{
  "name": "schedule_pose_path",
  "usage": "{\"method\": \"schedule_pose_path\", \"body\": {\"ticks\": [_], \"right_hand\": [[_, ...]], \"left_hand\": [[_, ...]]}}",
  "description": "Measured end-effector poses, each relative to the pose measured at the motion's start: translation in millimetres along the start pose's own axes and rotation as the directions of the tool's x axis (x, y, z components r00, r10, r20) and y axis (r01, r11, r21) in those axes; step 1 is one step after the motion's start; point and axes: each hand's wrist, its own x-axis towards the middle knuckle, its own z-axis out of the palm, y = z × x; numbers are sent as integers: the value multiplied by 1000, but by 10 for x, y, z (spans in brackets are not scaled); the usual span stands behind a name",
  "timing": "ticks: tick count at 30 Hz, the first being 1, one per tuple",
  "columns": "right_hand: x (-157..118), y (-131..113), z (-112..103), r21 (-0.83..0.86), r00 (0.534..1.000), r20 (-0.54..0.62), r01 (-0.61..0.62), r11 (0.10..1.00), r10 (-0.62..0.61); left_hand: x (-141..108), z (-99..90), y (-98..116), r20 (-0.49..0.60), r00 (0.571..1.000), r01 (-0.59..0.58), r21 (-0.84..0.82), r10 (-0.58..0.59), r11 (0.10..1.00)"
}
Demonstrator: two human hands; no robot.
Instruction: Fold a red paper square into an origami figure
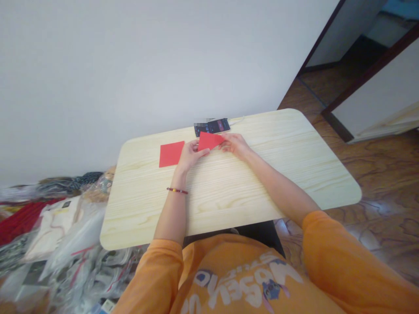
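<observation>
Between my two hands is a piece of red paper [208, 141] folded into a triangle. My left hand [190, 155] grips its left side, with the thumb along the lower edge. At the right-hand point of the triangle, the fingers of my right hand [235, 145] pinch the paper. A flat red square of paper [171, 154] lies on the table just left of my left hand. Behind the folded paper lies a phone [212, 127] with its screen lit.
The pale wooden table [229, 192] stands against a white wall. A white cable [237, 120] runs from the phone's right end. Bagged clothes [75, 235] are piled on the left. A doorway and wooden floor [376, 165] are on the right.
</observation>
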Motion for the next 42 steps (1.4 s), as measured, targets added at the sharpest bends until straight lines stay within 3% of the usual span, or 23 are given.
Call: {"method": "schedule_pose_path", "body": {"ticks": [3, 6, 12, 23, 31, 35, 38, 42], "right_hand": [[-30, 72, 83, -103, 997, 59, 50, 993, -44], [-26, 109, 89, -132, 996, 45, 79, 988, -74], [-10, 108, 71, -137, 996, 42, 86, 987, -81], [114, 61, -112, -58, 980, -160, 112, 992, -120], [131, 18, -183, -29, 971, -197, 133, 991, -136], [75, 32, -104, -9, 993, -51, 108, 994, -108], [32, 31, -49, -25, 995, -7, 96, 995, -96], [28, 32, -40, -36, 995, -8, 101, 994, -102]], "left_hand": [[8, 88, 3, -20, 999, -34, -49, 33, 998], [11, 155, 1, -95, 995, -37, -82, 29, 996], [20, 192, -39, -148, 986, -85, -12, 82, 996], [50, -8, -43, -207, 974, -91, 25, 94, 996], [87, -136, -44, -300, 946, -139, -29, 124, 990], [80, -1, -30, -221, 975, -48, -152, 13, 987], [69, 83, -37, -138, 989, 17, -235, -50, 972], [69, 99, -68, -93, 995, -5, -288, -23, 958]]}}
